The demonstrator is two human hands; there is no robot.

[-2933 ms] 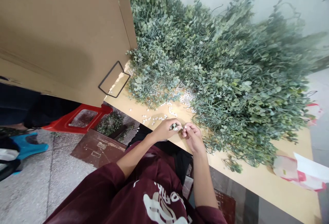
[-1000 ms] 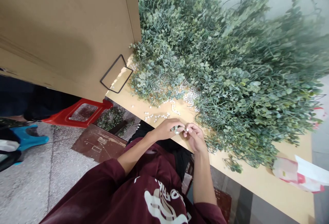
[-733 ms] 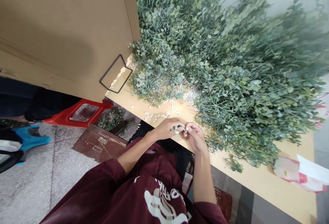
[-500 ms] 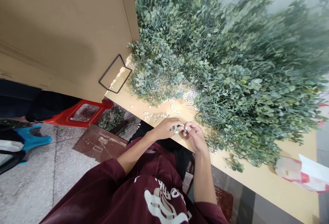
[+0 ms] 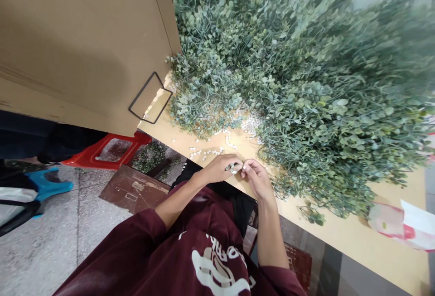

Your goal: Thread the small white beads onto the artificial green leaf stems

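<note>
Over the table's front edge my two hands meet, fingertips almost touching. My left hand (image 5: 220, 168) is closed on a small green artificial sprig (image 5: 232, 167), of which a few leaves and whitish bits show below the fingers. Thumb and finger of my right hand (image 5: 257, 179) pinch a tiny white bead (image 5: 244, 167) against the sprig's end; the exact contact is too small to make out. Similar white beads (image 5: 205, 154) lie scattered on the table just beyond my hands, with a denser heap (image 5: 250, 124) by the greenery.
A large pile of artificial greenery (image 5: 299, 83) covers much of the table (image 5: 380, 246). At the left stands a big cardboard box (image 5: 81, 46) with a black wire frame (image 5: 151, 99) against it. A plastic bag (image 5: 390, 223) lies far right. Below left are red (image 5: 102, 151) and blue stools (image 5: 54, 183).
My hands stay together in nearly the same place, with small finger movements at the sprig's end. The camera's view has shifted slightly.
</note>
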